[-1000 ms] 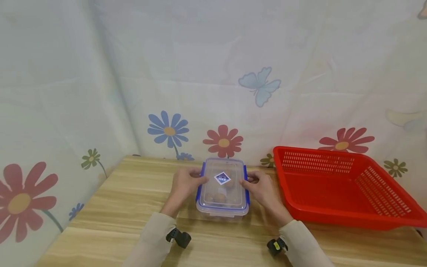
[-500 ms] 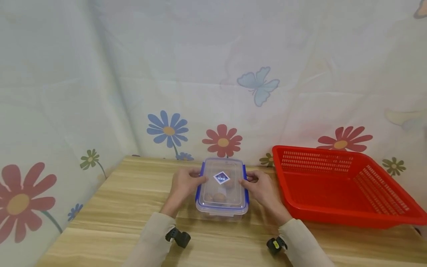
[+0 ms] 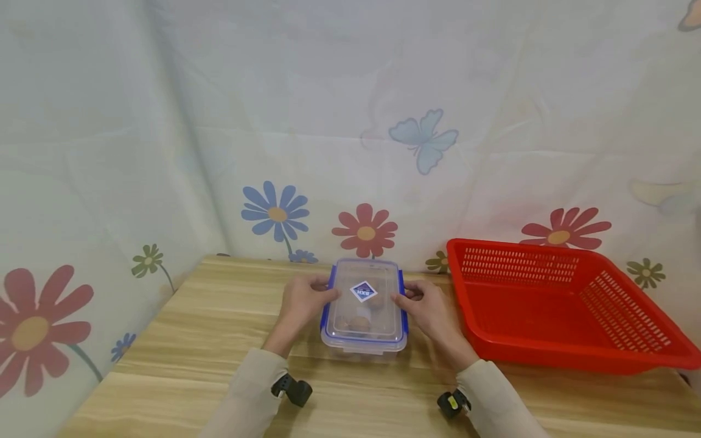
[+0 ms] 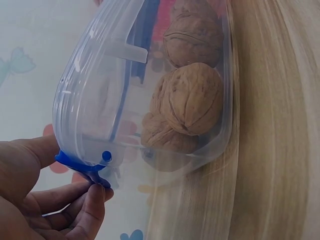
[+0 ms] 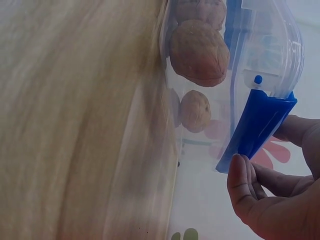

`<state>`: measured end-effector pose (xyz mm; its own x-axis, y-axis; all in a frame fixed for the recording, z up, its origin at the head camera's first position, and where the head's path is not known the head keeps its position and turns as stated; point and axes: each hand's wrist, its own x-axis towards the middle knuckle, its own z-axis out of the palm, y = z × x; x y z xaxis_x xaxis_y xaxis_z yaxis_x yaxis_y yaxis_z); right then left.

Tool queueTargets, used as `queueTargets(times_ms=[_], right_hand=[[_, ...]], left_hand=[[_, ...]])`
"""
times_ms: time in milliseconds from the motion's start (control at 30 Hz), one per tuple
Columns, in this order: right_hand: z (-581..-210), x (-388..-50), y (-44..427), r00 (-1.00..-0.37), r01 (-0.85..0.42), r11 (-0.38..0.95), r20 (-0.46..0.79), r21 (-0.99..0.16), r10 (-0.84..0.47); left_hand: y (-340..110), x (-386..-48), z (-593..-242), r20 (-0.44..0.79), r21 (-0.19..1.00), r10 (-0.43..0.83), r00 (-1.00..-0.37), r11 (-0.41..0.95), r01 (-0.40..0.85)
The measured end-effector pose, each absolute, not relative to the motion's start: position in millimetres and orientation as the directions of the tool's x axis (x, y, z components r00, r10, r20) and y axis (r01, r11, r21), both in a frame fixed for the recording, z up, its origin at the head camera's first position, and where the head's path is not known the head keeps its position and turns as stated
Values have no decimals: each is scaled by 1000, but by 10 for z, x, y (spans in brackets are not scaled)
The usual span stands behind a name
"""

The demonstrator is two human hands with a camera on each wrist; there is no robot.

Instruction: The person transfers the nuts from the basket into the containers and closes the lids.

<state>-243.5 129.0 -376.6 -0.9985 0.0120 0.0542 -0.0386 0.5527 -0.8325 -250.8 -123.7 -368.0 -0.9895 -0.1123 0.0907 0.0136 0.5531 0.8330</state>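
Note:
A clear plastic food container (image 3: pixel 361 331) with a blue-rimmed lid (image 3: pixel 364 313) and a diamond sticker lies on the table. Walnuts (image 4: pixel 192 97) show through its wall. My left hand (image 3: pixel 303 301) pinches the blue side latch (image 4: pixel 80 165), thumb on the lid edge, fingertips at the latch's lower end. On the opposite side my right hand (image 3: pixel 429 304) does likewise with the other blue latch (image 5: pixel 257 125), which slants out from the wall in the right wrist view. The thumb's tip there is hidden behind the lid edge.
A red plastic basket (image 3: pixel 547 353) with slotted walls stands right of the container, close to my right forearm. The wood-grain table (image 3: pixel 181 340) runs back to a flower-printed cloth (image 3: pixel 328 121) behind and at the left.
The head view has shifted very slightly. Both hands keep the same places on the container, and it stays where it was.

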Motion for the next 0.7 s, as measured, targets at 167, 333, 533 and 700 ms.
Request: queueTargets(times_ms=[167,333,533,700], right_hand=[[-3780,-2445,1292,-998,-47,555,64,-831,12],[-3793,-2431,1288,-998,-44,551,61,-833,13],[-3783,-2432,1272,-999,-39,554,50,-832,4],[-3766,-2426,1259,-999,-39,573,52,-819,6]], left_hand=[[-1227,-2504,-3685,93,831,-110,-990,556,16],[-1235,-2493,-3699,90,829,-103,-991,559,17],[-1280,-2494,-3704,107,826,-102,-989,564,31],[-1320,-2514,-3707,108,825,-83,-991,563,43]])
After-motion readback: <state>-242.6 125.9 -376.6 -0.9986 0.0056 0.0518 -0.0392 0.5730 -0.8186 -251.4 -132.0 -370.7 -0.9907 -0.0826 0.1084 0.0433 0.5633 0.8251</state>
